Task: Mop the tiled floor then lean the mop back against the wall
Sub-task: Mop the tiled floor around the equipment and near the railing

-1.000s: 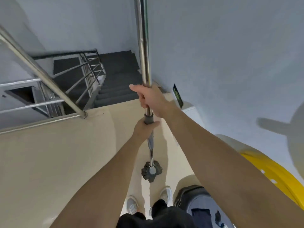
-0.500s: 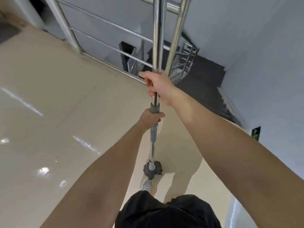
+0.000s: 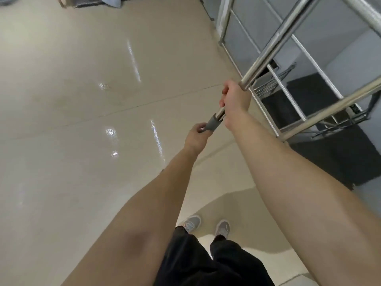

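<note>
Evidently mid-mopping: right hand point(image 3: 235, 101) and left hand point(image 3: 196, 136) both grip the mop handle point(image 3: 268, 46); next, sweep across the tiled floor point(image 3: 82, 120).

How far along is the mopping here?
Done: hard to say; the tiled floor shines, but wetness is unclear. In hand: the left hand and right hand both grip the mop handle; the mop head is hidden. Left: any further mopping, then leaning the mop against a wall.

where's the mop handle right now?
Head view, centre-right: the mop handle slants up toward the top-right corner, gripped by the right hand above the grey collar and the left hand below, in front of the stair railing.
</note>
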The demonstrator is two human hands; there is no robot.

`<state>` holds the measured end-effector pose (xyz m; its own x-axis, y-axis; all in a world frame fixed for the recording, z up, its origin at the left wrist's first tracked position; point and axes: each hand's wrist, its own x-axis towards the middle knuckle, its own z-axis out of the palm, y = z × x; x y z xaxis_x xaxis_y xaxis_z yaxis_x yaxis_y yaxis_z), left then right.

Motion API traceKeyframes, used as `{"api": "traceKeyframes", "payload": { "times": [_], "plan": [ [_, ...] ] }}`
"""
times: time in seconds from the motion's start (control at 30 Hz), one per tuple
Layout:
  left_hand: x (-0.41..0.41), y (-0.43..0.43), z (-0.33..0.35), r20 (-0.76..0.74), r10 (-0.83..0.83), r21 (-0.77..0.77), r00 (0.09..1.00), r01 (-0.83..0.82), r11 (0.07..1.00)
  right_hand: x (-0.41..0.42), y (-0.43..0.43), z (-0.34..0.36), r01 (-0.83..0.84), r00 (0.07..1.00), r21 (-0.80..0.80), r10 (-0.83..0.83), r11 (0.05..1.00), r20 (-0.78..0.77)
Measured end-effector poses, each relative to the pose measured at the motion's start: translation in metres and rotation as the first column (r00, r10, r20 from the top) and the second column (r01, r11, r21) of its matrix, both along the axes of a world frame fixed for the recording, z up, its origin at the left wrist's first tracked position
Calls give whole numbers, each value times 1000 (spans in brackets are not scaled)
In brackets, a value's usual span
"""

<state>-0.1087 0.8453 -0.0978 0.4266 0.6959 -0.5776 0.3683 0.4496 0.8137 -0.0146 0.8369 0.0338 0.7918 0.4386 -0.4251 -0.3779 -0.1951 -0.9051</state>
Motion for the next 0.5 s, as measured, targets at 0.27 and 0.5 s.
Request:
{"api": "traceKeyframes", "payload": {
  "times": [0.27, 0.5],
  "plan": [
    [7, -56, -60, 169, 487, -709, 857, -237, 664, 3, -52, -89, 89, 976, -112, -109, 990, -188],
    [89, -113, -120, 66, 748, -754, 660, -458, 471, 50, -125, -112, 5, 923, -239, -96, 971, -372]
  ]
}}
